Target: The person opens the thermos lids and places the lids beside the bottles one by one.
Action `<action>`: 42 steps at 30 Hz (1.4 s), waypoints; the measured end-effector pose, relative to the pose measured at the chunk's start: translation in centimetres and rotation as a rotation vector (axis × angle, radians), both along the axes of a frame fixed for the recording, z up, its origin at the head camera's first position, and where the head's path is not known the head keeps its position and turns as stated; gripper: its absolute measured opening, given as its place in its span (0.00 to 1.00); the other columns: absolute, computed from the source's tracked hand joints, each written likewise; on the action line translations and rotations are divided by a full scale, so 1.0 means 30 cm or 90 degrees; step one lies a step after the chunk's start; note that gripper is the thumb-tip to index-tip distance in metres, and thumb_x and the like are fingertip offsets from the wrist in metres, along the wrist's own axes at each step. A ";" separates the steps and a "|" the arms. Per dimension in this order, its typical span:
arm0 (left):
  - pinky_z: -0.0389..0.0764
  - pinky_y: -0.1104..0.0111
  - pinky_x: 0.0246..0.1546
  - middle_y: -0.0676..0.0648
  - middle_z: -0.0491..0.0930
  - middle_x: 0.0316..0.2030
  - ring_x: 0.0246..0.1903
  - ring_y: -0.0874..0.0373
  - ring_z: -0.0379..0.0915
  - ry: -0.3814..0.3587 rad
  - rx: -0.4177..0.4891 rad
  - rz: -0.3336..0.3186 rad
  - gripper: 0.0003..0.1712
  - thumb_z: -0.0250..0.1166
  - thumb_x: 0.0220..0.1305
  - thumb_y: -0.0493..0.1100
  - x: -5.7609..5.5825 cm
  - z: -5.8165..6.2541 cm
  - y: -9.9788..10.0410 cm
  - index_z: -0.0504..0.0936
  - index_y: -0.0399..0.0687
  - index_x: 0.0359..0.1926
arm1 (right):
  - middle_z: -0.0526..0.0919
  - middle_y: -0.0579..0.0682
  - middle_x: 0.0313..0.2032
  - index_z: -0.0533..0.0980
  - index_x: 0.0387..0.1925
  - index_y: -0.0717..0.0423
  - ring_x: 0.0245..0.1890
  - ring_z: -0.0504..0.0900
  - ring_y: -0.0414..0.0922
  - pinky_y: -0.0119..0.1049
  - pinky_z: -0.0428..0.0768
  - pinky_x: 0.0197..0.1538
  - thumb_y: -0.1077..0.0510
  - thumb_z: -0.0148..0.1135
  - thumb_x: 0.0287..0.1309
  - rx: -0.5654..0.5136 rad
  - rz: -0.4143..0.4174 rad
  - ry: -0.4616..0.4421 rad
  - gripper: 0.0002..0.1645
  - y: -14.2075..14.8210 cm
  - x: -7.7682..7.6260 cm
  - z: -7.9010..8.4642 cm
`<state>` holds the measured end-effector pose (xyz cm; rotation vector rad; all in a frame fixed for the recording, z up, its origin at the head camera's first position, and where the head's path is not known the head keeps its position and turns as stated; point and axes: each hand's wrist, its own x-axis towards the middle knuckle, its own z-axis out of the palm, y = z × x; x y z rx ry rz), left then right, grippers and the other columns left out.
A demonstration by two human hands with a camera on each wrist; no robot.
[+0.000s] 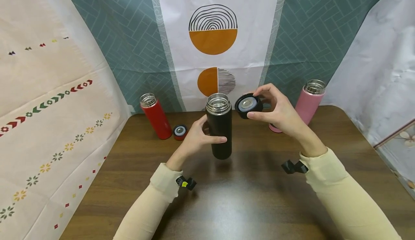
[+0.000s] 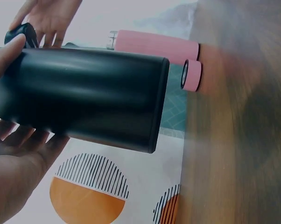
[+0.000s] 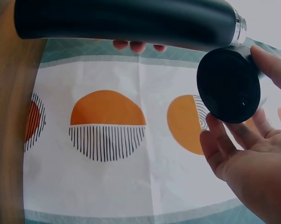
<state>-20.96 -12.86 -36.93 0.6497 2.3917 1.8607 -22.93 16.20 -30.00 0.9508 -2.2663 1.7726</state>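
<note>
My left hand (image 1: 199,135) grips a black thermos bottle (image 1: 220,135) around its body, thumb across the front. The bottle is upright and uncapped, its steel threaded mouth (image 1: 218,104) showing. In the left wrist view the base of the black bottle (image 2: 98,93) is raised above the tabletop. With thumb and fingers, my right hand (image 1: 275,108) holds the black lid (image 1: 248,105) by its sides, just right of the bottle's mouth. Its pale inner seal faces toward the head camera. The right wrist view shows the flat outer top of the lid (image 3: 229,86).
An uncapped red bottle (image 1: 156,119) stands at the back left with its red lid (image 1: 180,132) beside it. An uncapped pink bottle (image 1: 309,103) stands at the back right, its pink lid (image 2: 192,75) near its base. Patterned cloths hang behind the wooden table (image 1: 253,196).
</note>
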 end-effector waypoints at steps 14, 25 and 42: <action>0.77 0.47 0.62 0.47 0.81 0.59 0.57 0.46 0.79 0.022 0.015 0.112 0.40 0.80 0.56 0.44 0.025 0.015 -0.117 0.74 0.55 0.69 | 0.82 0.55 0.62 0.68 0.52 0.62 0.58 0.79 0.50 0.35 0.72 0.60 0.70 0.79 0.50 -0.068 0.017 -0.030 0.32 -0.094 -0.011 -0.076; 0.80 0.56 0.59 0.45 0.80 0.59 0.56 0.49 0.79 0.038 -0.003 0.219 0.39 0.79 0.58 0.41 0.078 0.008 -0.286 0.73 0.50 0.68 | 0.83 0.55 0.62 0.70 0.54 0.63 0.49 0.79 0.52 0.48 0.71 0.59 0.72 0.80 0.48 -0.083 0.013 -0.067 0.34 -0.235 -0.017 -0.194; 0.78 0.77 0.52 0.52 0.78 0.58 0.56 0.60 0.76 0.034 0.016 0.393 0.40 0.79 0.59 0.38 0.149 -0.063 -0.463 0.73 0.53 0.70 | 0.82 0.52 0.59 0.72 0.64 0.55 0.51 0.81 0.50 0.50 0.78 0.60 0.64 0.84 0.47 0.046 0.031 -0.136 0.43 -0.519 0.006 -0.356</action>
